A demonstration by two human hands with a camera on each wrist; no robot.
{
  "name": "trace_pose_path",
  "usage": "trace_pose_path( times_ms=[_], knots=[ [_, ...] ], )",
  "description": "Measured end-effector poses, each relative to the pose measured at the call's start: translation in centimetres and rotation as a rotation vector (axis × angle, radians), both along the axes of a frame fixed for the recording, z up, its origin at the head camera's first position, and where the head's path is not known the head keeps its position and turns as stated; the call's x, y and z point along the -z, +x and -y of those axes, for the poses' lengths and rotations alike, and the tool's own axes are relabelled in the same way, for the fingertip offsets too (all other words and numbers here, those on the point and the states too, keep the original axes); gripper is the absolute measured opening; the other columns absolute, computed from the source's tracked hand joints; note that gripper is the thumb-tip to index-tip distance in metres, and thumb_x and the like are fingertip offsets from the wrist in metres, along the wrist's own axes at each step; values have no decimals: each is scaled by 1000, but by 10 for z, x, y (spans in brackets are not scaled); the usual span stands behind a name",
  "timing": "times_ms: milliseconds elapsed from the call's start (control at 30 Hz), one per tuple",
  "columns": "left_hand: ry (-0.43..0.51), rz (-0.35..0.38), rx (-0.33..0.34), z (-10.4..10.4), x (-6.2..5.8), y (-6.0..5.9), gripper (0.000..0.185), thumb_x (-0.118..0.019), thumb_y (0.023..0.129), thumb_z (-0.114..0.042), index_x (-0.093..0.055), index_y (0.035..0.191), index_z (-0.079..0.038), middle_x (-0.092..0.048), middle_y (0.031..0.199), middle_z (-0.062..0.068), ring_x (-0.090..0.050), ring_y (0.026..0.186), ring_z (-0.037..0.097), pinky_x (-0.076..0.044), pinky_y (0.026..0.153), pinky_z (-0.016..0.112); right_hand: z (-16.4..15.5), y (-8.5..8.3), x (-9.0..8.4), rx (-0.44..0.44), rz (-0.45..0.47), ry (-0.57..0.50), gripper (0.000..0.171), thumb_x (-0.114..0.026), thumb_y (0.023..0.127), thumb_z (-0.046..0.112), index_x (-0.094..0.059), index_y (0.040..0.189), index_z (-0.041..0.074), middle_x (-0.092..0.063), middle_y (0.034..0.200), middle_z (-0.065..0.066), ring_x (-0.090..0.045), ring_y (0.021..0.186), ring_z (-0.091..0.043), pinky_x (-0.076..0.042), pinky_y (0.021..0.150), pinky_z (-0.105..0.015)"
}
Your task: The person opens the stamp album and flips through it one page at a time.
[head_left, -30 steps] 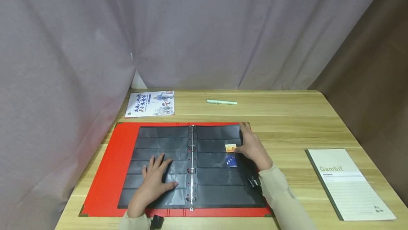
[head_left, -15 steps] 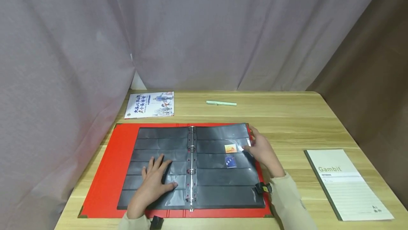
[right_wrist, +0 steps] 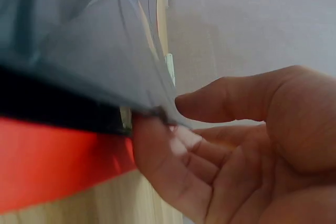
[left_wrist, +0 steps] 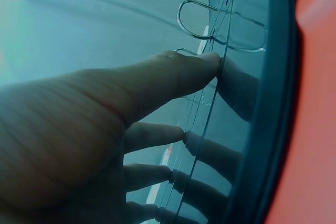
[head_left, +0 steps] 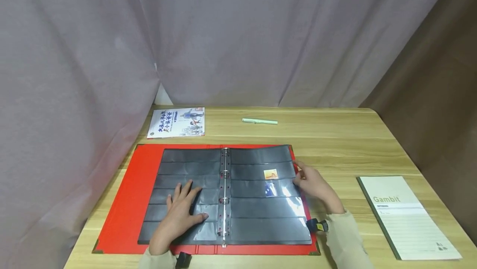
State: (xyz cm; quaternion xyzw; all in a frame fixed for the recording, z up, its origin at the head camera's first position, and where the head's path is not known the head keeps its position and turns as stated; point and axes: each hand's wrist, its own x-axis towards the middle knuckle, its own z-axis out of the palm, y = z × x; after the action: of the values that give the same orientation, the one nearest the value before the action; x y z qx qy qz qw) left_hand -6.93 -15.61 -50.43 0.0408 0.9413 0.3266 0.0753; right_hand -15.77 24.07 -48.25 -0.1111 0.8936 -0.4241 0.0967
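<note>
Right hand (head_left: 313, 184) moved right, to the edge of the shiny black plastic page (head_left: 257, 207).
Edge within reach (pinching it? can't tell); left hand (head_left: 179, 213), lower middle, spreads its fingers.

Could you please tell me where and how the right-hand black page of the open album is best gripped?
I'd grip the page by its outer edge, from the right, pinching above and below: the metal rings hold its inner side, while the outer edge is thin and unbound. The right hand is at that edge.
</note>
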Motion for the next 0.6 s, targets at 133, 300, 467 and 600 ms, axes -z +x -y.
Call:
trace_pose_path(
  times_ms=[133,300,467,600],
  knots=[
    [-3,-4,0,0,-1,0,80,-89,77,-26,-52,145,-5,-26,161,27,-8,147,56,-2,106,80,-6,4,-1,-46,86,-118,75,-58,83,-13,-24,150,-18,-58,82,-13,-58,64,-21,-54,53,-33],
    [7,-8,7,0,-2,0,80,-89,77,-26,-53,145,-5,-26,161,27,-8,147,56,-2,106,80,-9,5,-2,-67,171,-220,70,-59,88,-9,-24,147,-20,-55,82,-11,-56,67,-19,-53,54,-31],
    [10,-15,11,2,-2,1,80,-90,77,-27,-53,145,-5,-27,161,26,-9,147,55,-2,106,80,-12,5,-2,-112,231,-297,66,-52,90,-11,-20,148,-20,-54,78,-9,-55,62,-15,-53,53,-30],
    [11,-23,17,3,-3,1,80,-90,77,-27,-53,145,-5,-27,160,27,-10,147,56,-3,105,80,-15,5,-6,-128,261,-333,67,-47,91,-13,-17,150,-16,-55,79,-10,-54,63,-13,-53,54,-29]
  ],
)
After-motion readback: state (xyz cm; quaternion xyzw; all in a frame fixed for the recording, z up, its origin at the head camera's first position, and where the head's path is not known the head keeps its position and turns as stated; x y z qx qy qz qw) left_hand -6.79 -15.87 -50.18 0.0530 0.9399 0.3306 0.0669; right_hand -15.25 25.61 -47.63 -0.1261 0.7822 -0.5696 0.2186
